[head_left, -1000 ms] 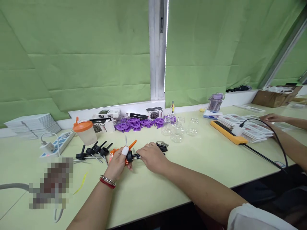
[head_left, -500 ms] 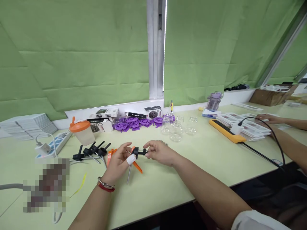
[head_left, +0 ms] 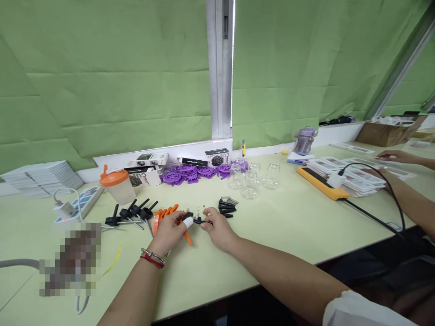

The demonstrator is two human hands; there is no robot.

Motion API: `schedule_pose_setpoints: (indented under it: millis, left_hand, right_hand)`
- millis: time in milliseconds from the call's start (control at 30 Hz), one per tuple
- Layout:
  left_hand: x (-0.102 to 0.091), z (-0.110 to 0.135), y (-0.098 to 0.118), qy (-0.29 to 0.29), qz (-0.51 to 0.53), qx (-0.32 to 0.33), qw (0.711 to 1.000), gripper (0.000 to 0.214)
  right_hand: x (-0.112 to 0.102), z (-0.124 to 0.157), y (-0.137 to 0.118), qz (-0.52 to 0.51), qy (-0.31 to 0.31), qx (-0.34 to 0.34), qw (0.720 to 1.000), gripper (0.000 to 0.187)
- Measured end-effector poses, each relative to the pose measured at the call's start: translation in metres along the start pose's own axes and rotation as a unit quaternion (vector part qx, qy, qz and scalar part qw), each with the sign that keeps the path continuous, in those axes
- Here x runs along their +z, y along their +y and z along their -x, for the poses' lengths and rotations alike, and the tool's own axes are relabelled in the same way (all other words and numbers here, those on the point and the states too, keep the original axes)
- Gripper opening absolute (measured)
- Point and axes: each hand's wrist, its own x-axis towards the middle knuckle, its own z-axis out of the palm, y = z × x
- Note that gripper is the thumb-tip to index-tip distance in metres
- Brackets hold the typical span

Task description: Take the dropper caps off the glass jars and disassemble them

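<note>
- At the near middle of the tabletop (head_left: 272,240), slightly left of centre, a small assembly of black plastic with an orange plastic strip (head_left: 188,239) is held between two bare hands.
- On its left side, the left hand (head_left: 171,229) grasps the black body (head_left: 188,216), its fingers curled round and the thumb pressed along the near side; the orange strip sticks out below, toward the near edge.
- On its right side, the right hand (head_left: 219,229) has its fingers pinched at the thin black stem (head_left: 198,221); the exact contact is too small to make out.
- As for handling, the assembly looks light and stiff, with smooth plastic that may slip a little; the thick body seems the firmest hold, while the narrow stem probably wants a gentle fingertip pinch to avoid bending it.
- To the left lie black round plastic pieces with metal rods (head_left: 113,220) and, nearer the left hand, curved orange plastic strips (head_left: 167,212).
- Beyond the right hand rest black tapered plastic pieces (head_left: 227,207) beside thin metal coil springs (head_left: 231,200).
</note>
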Motion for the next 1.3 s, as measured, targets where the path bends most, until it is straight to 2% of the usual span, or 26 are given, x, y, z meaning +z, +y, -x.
schedule_pose_setpoints:
  millis: [167,567,733,1033,1167,1300]
  left_hand:
    - [0.002,-0.001,-0.002,0.011,-0.018,-0.007,1.0,0.037]
    - [0.005,-0.003,-0.005,0.029,0.003,-0.012,1.0,0.026]
    - [0.011,-0.003,-0.005,0.046,-0.018,0.007,0.999,0.023]
    - [0.018,-0.004,-0.014,0.073,-0.054,0.029,0.995,0.018]
    - [0.02,-0.001,-0.012,0.08,-0.072,0.018,0.994,0.02]
    - [0.021,0.002,-0.008,0.093,-0.087,0.015,0.992,0.02]
  right_hand:
    - [0.0,-0.002,-0.001,0.015,0.006,0.003,1.0,0.025]
    - [0.003,-0.011,0.007,0.005,-0.006,-0.009,1.0,0.026]
    - [0.005,-0.013,0.01,0.009,-0.002,-0.021,1.0,0.025]
    - [0.003,-0.014,0.005,0.018,-0.014,0.02,1.0,0.038]
    - [0.002,-0.013,0.001,0.052,-0.002,0.015,0.999,0.033]
    - [0.002,-0.011,-0.002,0.059,-0.003,0.028,0.998,0.02]
